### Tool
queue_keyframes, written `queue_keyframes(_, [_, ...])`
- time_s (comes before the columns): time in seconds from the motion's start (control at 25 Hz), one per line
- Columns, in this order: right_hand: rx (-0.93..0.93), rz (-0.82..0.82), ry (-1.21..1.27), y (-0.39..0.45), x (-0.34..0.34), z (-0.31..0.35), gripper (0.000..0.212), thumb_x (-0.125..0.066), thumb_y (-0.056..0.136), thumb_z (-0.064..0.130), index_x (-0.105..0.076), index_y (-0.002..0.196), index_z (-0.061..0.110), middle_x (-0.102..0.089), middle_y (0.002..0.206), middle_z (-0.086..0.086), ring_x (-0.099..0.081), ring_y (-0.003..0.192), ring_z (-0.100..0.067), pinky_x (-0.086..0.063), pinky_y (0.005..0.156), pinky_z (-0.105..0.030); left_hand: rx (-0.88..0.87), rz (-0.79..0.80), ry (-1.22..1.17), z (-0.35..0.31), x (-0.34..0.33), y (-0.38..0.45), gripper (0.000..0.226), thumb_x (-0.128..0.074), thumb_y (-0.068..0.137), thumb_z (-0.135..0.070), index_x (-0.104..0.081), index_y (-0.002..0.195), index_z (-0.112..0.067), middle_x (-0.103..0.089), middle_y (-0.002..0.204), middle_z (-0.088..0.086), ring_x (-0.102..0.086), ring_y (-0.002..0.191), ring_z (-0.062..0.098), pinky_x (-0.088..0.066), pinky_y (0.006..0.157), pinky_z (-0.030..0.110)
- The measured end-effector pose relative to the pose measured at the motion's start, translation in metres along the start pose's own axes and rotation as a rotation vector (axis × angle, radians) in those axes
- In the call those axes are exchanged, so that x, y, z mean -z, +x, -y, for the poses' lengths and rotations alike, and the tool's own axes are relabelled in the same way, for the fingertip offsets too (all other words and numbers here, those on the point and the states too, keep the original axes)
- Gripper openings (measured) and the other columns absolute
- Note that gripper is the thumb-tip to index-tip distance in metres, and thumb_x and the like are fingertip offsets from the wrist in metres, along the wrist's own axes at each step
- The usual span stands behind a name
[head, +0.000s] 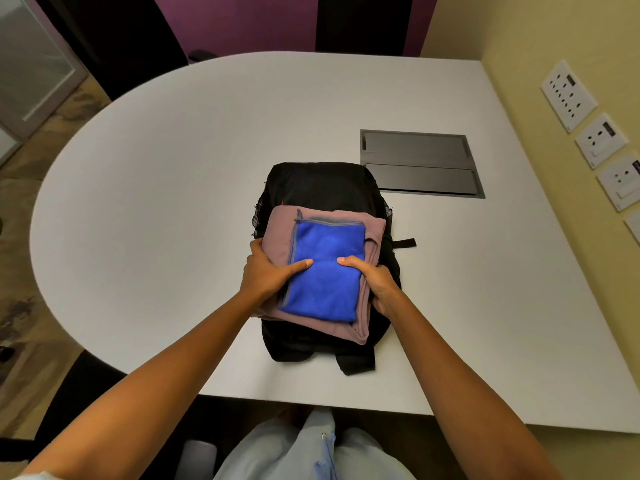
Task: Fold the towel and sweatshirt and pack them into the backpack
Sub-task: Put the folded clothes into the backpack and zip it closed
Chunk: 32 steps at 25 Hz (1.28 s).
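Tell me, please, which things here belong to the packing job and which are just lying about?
Part of the job:
blue towel
pink sweatshirt
black backpack
left hand and right hand, both gripping the folded stack

Just there:
grey hatch set in the table
wall sockets

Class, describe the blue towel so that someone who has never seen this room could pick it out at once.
Start at the white table with a rounded end and find the black fabric backpack lying flat near its middle. On it sits a folded dusty-pink sweatshirt, gripped at the sides by the left hand and right hand. The bright blue folded towel tops the stack, the only vivid blue piece, edged with grey stitching.
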State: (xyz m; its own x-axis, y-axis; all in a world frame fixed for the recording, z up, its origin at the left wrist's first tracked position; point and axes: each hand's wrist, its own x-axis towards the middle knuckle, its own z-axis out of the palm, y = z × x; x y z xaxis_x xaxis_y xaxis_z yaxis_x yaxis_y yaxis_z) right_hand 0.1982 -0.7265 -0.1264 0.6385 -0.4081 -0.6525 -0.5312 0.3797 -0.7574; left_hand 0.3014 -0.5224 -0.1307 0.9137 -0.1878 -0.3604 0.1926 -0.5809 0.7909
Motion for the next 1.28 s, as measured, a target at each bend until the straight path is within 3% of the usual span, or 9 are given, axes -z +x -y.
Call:
queue_keyframes(0.24, [0.107, 0.214, 0.153, -0.033, 0.049, -0.008, 0.067, -0.087, 0.067, 0.024, -0.061, 0.128, 0.015, -0.071, 0.120, -0.005, -0.068, 0.110, -0.028, -0.055, 0.095, -0.043, -0.086, 0.205, 0.001, -0.042, -0.012, -0.023, 0.107, -0.087, 0.063, -0.057, -0.029, 0.148, -0.028, -0.045, 0.140, -0.002, -0.053, 0.121, 0.023, -0.050, 0.103, 0.044])
queue_keyframes(0.32, [0.122, 0.203, 0.218, -0.042, 0.070, -0.008, 0.057, -0.080, 0.076, 0.019, -0.060, 0.129, 0.012, -0.071, 0.121, -0.005, -0.069, 0.110, -0.026, -0.057, 0.089, -0.037, -0.100, 0.271, -0.079, -0.055, -0.011, -0.028, 0.088, -0.083, 0.072, -0.052, -0.040, 0.145, -0.028, -0.050, 0.135, -0.005, -0.054, 0.118, 0.019, -0.050, 0.100, 0.039])
queue_keyframes(0.4, [0.116, 0.155, 0.330, -0.053, 0.092, -0.008, 0.046, -0.071, 0.083, 0.018, -0.061, 0.127, 0.009, -0.073, 0.116, -0.004, -0.071, 0.102, -0.021, -0.059, 0.080, -0.031, -0.140, 0.328, -0.201, -0.060, -0.012, -0.032, 0.053, -0.069, 0.089, -0.045, -0.055, 0.135, -0.025, -0.059, 0.127, -0.005, -0.058, 0.115, 0.018, -0.049, 0.091, 0.030])
queue_keyframes(0.52, [0.151, 0.104, 0.470, -0.071, 0.118, -0.011, 0.026, -0.058, 0.094, 0.020, -0.062, 0.117, 0.011, -0.077, 0.100, 0.000, -0.074, 0.086, -0.014, -0.059, 0.068, -0.025, -0.285, 0.182, -0.097, -0.039, -0.020, -0.038, 0.024, -0.053, 0.102, -0.026, -0.063, 0.121, -0.017, -0.067, 0.119, 0.004, -0.063, 0.111, 0.021, -0.053, 0.088, 0.029])
queue_keyframes(0.64, [0.211, 0.025, 0.574, -0.083, 0.138, -0.021, 0.027, -0.052, 0.097, 0.024, -0.061, 0.120, 0.013, -0.076, 0.105, -0.001, -0.074, 0.089, -0.017, -0.060, 0.071, -0.029, -0.435, 0.065, 0.309, 0.009, -0.032, -0.040, 0.028, -0.060, 0.095, -0.013, -0.063, 0.123, -0.014, -0.064, 0.124, 0.008, -0.060, 0.116, 0.026, -0.049, 0.102, 0.041])
queue_keyframes(0.76, [0.260, -0.067, 0.652, -0.089, 0.155, -0.040, 0.038, -0.052, 0.098, 0.030, -0.057, 0.132, 0.014, -0.071, 0.121, -0.005, -0.072, 0.099, -0.022, -0.060, 0.081, -0.037, -0.622, 0.112, 0.632, 0.038, -0.043, -0.046, 0.045, -0.073, 0.085, -0.038, -0.062, 0.125, -0.022, -0.057, 0.128, 0.000, -0.049, 0.122, 0.022, -0.040, 0.105, 0.041])
queue_keyframes(0.88, [0.256, -0.134, 0.716, -0.096, 0.171, -0.067, 0.034, -0.049, 0.099, 0.032, -0.059, 0.128, 0.018, -0.072, 0.118, -0.004, -0.073, 0.095, -0.021, -0.061, 0.082, -0.037, -0.715, 0.151, 0.859, 0.050, -0.052, -0.049, 0.058, -0.070, 0.084, -0.050, -0.058, 0.135, -0.024, -0.050, 0.140, -0.001, -0.038, 0.137, 0.021, -0.028, 0.114, 0.042])
queue_keyframes(1.08, [0.092, -0.319, 0.702, -0.104, 0.195, -0.128, 0.045, -0.061, 0.091, 0.028, -0.054, 0.135, 0.024, -0.069, 0.125, -0.004, -0.066, 0.109, -0.026, -0.058, 0.078, -0.036, -0.705, 0.255, 0.956, 0.074, -0.057, -0.046, 0.050, -0.060, 0.095, -0.042, -0.055, 0.142, -0.026, -0.044, 0.152, -0.001, -0.027, 0.149, 0.020, -0.017, 0.121, 0.043])
queue_keyframes(1.28, [0.036, -0.392, 0.757, -0.108, 0.193, -0.162, 0.056, -0.066, 0.090, 0.041, -0.049, 0.141, 0.024, -0.065, 0.129, -0.009, -0.062, 0.116, -0.033, -0.053, 0.094, -0.047, -0.682, 0.343, 1.016, 0.074, -0.062, -0.043, 0.049, -0.054, 0.099, -0.033, -0.049, 0.147, -0.024, -0.042, 0.155, -0.001, -0.026, 0.149, 0.019, -0.014, 0.123, 0.043])
